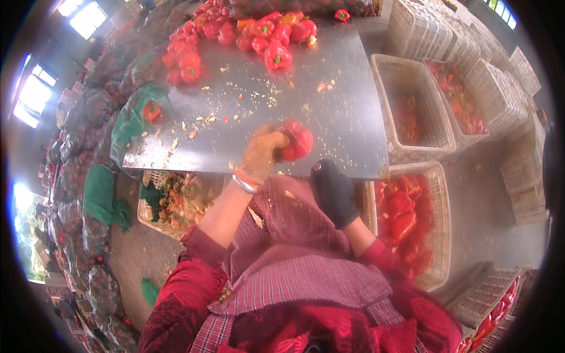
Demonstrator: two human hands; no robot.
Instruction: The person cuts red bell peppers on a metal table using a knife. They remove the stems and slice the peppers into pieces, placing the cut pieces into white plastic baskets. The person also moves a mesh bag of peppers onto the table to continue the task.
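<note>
My left hand [264,148], in a worn yellowish glove, holds a red bell pepper [296,140] over the near part of a metal tabletop [335,119]. A thin pale line runs across the pepper's face. My right hand [333,189], in a dark glove, is curled at the table's near edge, apart from the pepper. A bare fingertip shows at its top; whether something is inside the fist is hidden. Whole red bell peppers [278,54] are heaped at the far side of the table. Pale seeds and scraps [207,119] lie scattered over the metal.
Below the table at left stands a crate of pepper cores and scraps [187,200]. A crate of red pepper pieces [401,212] is at my right. Beyond it are another part-filled crate [412,145] and stacked crates [419,31]. Full mesh sacks [97,106] line the left side.
</note>
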